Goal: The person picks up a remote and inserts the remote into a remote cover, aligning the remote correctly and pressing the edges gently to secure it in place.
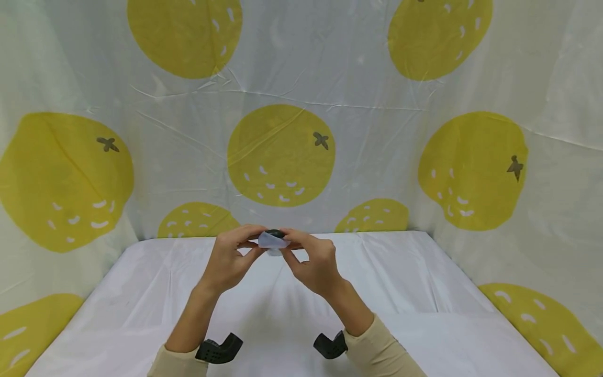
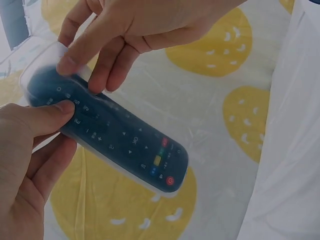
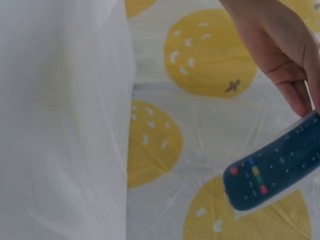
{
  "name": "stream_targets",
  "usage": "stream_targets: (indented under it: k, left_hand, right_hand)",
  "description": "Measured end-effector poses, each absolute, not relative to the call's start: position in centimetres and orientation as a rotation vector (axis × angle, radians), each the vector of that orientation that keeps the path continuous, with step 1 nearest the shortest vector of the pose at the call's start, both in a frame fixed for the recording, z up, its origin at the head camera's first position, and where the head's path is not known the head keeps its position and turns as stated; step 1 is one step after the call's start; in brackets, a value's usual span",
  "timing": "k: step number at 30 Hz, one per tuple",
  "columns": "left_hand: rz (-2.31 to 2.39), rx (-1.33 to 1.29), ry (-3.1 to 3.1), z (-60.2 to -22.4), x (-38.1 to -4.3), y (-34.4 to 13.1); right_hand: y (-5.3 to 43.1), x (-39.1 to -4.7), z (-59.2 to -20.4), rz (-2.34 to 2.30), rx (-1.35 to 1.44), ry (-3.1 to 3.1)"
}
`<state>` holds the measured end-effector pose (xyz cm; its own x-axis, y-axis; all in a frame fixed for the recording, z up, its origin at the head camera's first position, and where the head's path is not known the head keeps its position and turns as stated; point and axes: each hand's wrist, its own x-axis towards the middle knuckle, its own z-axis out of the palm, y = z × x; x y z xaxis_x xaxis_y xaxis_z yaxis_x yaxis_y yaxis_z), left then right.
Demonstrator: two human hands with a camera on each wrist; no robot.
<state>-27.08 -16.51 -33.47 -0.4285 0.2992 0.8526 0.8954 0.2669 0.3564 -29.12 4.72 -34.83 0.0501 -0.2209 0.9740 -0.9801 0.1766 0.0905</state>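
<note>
Both hands hold a dark remote control (image 2: 125, 132) inside a clear plastic sleeve (image 2: 47, 57), raised above the table. My left hand (image 1: 231, 259) pinches it, with the thumb on the button face and fingers behind. My right hand (image 1: 313, 262) grips the sleeve near its loose upper end, thumb in front. In the head view the remote's dark end shows between the hands, with the milky film around it. The right wrist view shows the remote's far end, with its red button, and one hand above; the other hand is out of that view.
A white cloth covers the table (image 1: 400, 293). Around it hangs a pale curtain (image 1: 363, 157) with large yellow fruit prints. Black wrist cameras (image 1: 219, 350) sit at both sleeve cuffs.
</note>
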Motion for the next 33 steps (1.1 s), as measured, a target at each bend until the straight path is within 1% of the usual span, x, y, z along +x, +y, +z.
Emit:
stream_targets:
  k: [5,13,26,33]
  left_hand:
    - [-1.179,-1.088,-1.865,-33.4,-27.0,-16.7]
    - [-1.208,-1.099,-1.877,-33.4,-26.8,-16.6]
    - [-1.195,-1.128,-1.834,-33.4,-27.2,-16.5]
    - [-1.198,-1.140,-1.836,-33.8,-27.4,-16.2]
  right_hand:
    - [4.9,-29.4,-34.7,0.980,1.347,-1.333]
    - [5.3,-29.8,-34.6,1.042,1.348,-1.407]
    - [4.1,-29.2,-35.0,0.979,1.132,-1.327]
    - [3.3,-29.3,-35.3,0.764,1.012,-1.174]
